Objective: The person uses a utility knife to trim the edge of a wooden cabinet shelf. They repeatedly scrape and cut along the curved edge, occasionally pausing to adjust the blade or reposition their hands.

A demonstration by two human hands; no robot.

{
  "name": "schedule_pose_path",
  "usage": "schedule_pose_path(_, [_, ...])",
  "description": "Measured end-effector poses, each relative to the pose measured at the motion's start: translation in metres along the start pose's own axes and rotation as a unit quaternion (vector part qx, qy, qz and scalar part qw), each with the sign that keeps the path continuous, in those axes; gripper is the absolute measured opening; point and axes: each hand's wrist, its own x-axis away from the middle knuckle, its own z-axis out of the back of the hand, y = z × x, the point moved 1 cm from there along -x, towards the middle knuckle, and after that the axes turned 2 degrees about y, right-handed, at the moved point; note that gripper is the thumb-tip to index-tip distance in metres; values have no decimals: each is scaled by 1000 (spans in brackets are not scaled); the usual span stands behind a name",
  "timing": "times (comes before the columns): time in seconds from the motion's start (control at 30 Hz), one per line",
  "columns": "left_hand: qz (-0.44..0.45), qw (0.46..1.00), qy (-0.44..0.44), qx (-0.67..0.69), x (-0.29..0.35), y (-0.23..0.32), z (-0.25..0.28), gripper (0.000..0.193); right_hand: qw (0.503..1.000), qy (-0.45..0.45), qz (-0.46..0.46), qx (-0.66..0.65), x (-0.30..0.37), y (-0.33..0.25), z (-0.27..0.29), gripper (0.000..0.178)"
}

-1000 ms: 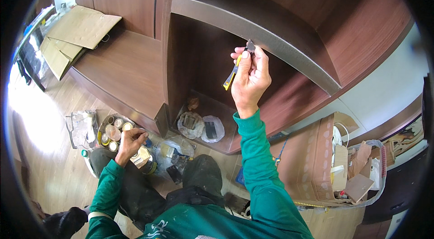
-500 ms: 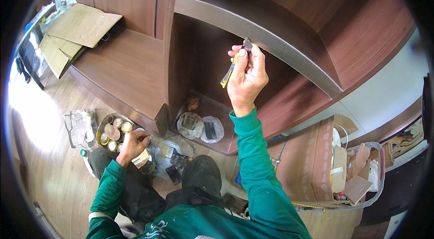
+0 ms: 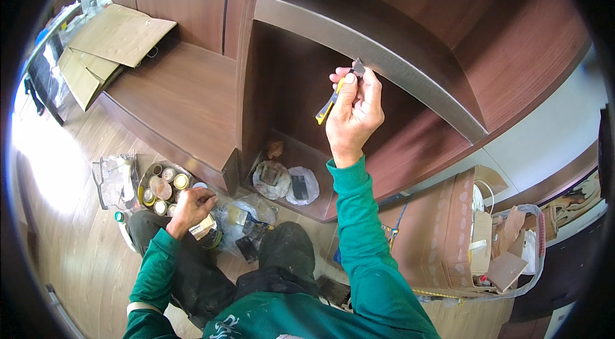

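My right hand is raised in front of the brown cabinet, its fingers closed around a utility knife with a yellow and grey handle. The knife's dark blade points up at the front edge of a curved shelf; I cannot tell whether it touches. My left hand hovers over my left knee, fingers curled and thumb against fingertips. Whatever is in that pinch, if anything, is too small to make out. Beside it are a round tray of small tins and a labelled can.
Crumpled plastic bags lie in the cabinet's lower compartment. Clear plastic wrap is by my knees. At right stand a large cardboard box and a bag of scraps. Folded cardboard rests on the low wooden bench at left.
The whole view has shifted slightly, with the cabinet a little further right. The knife blade sits slightly lower and further right beside the shelf edge. My left hand keeps its pinch.
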Motion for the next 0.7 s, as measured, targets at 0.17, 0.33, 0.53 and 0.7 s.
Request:
schedule_pose_path(0.17, [9, 1000, -17, -2, 0, 2, 1, 19, 1000, -6, -18, -8, 0, -1, 1, 20])
schedule_pose_path(0.33, [9, 1000, -23, -6, -1, 7, 2, 20, 1000, -14, -19, -12, 0, 1, -1, 21])
schedule_pose_path(0.53, [6, 1000, -23, -11, 0, 6, 1, 20, 999, 1, -15, -37, 0, 1, 1, 21])
schedule_pose_path(0.7, [3, 1000, -22, -13, -1, 1, -1, 20, 999, -44, -29, -5, 0, 1, -4, 21])
